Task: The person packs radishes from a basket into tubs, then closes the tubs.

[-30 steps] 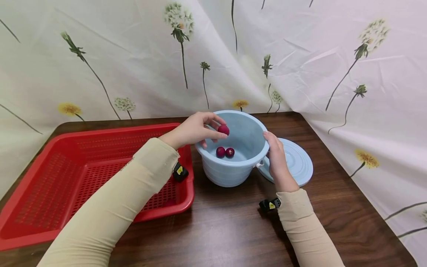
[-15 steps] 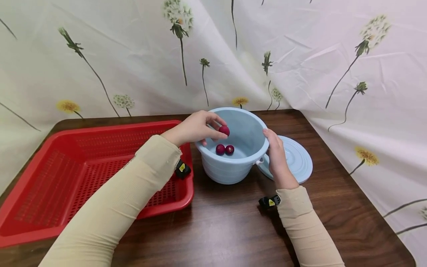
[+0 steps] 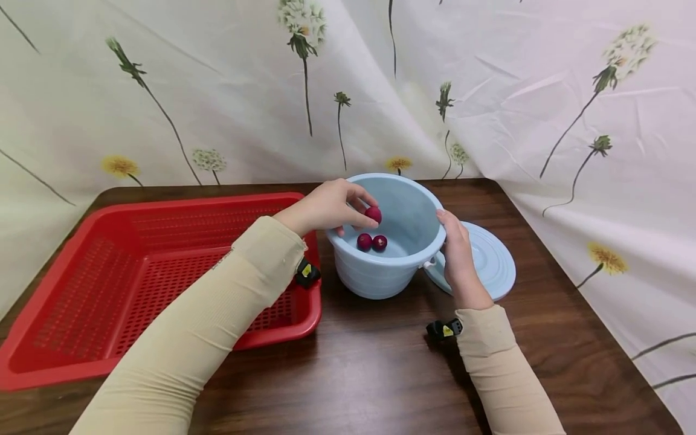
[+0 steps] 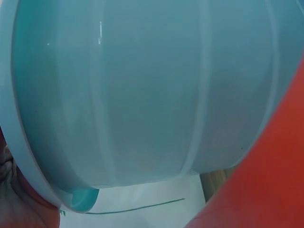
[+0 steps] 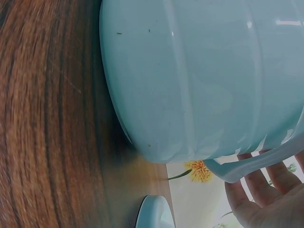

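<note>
Between thumb and fingers my left hand [image 3: 341, 208] pinches a small dark red ball-like fruit or radish [image 3: 373, 214], held inside the mouth of a light blue bucket [image 3: 375, 275]. Two more round red pieces [image 3: 372, 242] lie side by side on the bucket's floor. My right hand [image 3: 458, 251] grips the bucket's rim on the right side, thumb on top. In the right wrist view, its fingers [image 5: 259, 187] pass beneath the rim, outside the wall. The left wrist view is mostly filled by the bucket's ribbed side [image 4: 142, 95].
A large red plastic basket [image 3: 147, 211] stands left of the bucket, under my left forearm, with a red shape in its near right corner. The light blue lid [image 3: 497, 266] lies flat on the wooden table [image 3: 370, 374] behind my right hand. A flower-print sheet [image 3: 244, 109] hangs behind.
The view has shifted slightly. Both hands keep their places on and over the bucket, and the red piece stays pinched in my left fingers.
</note>
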`<state>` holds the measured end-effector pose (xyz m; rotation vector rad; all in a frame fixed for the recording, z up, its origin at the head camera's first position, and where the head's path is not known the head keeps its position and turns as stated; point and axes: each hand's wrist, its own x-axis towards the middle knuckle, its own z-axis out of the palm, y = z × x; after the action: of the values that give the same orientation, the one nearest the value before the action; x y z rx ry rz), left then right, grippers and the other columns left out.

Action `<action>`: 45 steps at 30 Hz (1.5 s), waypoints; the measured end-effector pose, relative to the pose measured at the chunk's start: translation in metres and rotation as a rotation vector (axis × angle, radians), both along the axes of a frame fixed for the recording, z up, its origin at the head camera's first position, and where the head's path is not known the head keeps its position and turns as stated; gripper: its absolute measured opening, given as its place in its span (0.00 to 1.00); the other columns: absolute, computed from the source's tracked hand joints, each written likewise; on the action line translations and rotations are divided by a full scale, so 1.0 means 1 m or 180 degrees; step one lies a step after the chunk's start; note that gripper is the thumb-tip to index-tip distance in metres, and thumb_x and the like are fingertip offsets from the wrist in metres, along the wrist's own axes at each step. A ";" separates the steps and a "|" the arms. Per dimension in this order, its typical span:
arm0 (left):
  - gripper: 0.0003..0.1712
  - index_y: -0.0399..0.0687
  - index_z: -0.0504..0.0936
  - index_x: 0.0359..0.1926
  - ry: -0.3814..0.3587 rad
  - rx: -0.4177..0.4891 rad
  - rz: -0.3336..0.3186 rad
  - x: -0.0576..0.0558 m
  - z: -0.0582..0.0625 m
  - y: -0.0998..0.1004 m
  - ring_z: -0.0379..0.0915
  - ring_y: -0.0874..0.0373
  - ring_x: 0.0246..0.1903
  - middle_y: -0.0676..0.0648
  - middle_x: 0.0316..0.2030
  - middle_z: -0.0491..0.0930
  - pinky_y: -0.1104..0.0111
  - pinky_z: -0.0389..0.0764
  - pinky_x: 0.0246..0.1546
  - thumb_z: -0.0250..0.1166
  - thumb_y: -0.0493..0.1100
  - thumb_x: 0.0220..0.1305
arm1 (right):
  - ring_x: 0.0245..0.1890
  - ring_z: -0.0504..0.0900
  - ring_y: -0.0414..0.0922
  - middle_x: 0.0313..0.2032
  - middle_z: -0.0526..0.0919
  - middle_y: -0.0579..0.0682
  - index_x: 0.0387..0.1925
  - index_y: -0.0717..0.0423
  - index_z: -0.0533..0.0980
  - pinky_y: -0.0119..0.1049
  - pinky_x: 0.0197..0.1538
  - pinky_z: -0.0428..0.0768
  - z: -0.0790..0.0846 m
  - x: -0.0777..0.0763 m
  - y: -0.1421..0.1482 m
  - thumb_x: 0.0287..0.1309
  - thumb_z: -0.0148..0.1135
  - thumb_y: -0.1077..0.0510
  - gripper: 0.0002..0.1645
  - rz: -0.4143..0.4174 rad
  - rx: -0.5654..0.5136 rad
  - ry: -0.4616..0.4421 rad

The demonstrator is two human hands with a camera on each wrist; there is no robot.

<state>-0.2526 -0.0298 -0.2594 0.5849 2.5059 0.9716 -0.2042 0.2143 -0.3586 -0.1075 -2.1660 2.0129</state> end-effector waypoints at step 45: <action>0.20 0.53 0.85 0.48 -0.0176 0.0254 -0.0013 0.002 0.003 -0.004 0.76 0.56 0.25 0.45 0.39 0.84 0.68 0.80 0.26 0.73 0.55 0.58 | 0.51 0.74 0.38 0.63 0.72 0.59 0.68 0.61 0.67 0.36 0.56 0.73 0.002 -0.001 0.000 0.70 0.43 0.47 0.32 -0.0065 -0.0041 0.0040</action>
<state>-0.2502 -0.0334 -0.2565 0.5789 2.4259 1.0756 -0.2051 0.2142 -0.3568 -0.1180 -2.1360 2.0113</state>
